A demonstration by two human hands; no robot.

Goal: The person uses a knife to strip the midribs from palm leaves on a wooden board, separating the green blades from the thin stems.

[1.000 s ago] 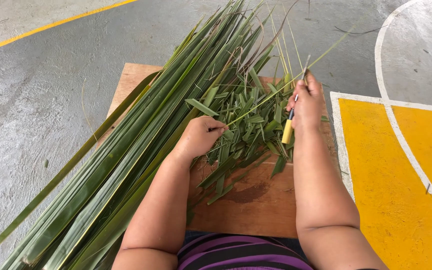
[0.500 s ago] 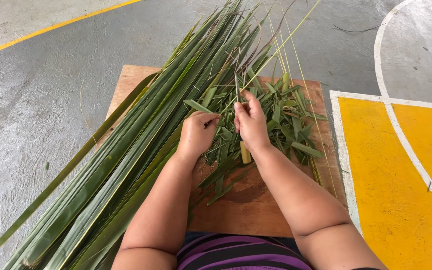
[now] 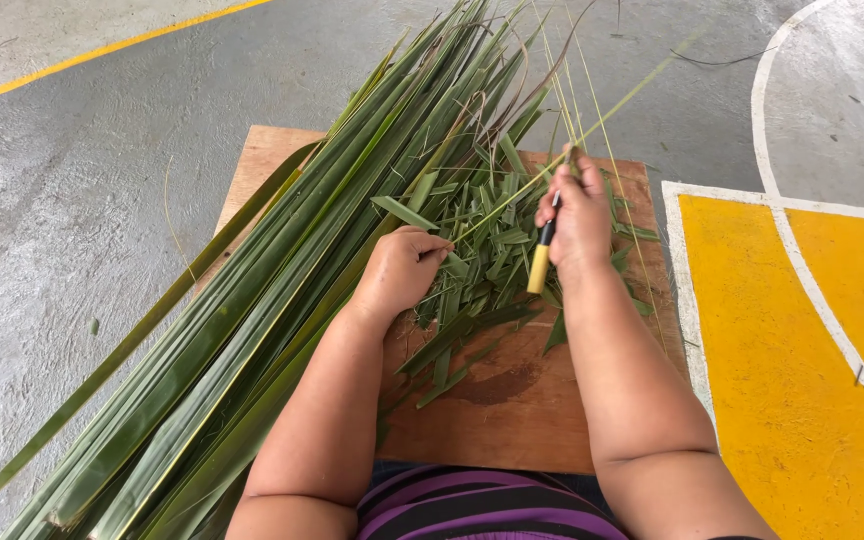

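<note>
Wooden brown board (image 3: 512, 400): left hand (image 3: 399, 270) pinches a green leaf strip (image 3: 482, 215) above it; right hand (image 3: 577, 215) grips a yellow-handled knife (image 3: 540, 262).

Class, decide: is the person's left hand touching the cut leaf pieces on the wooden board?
Touching. The head view shows the left hand resting fingers-down on the cut leaf pieces.
</note>
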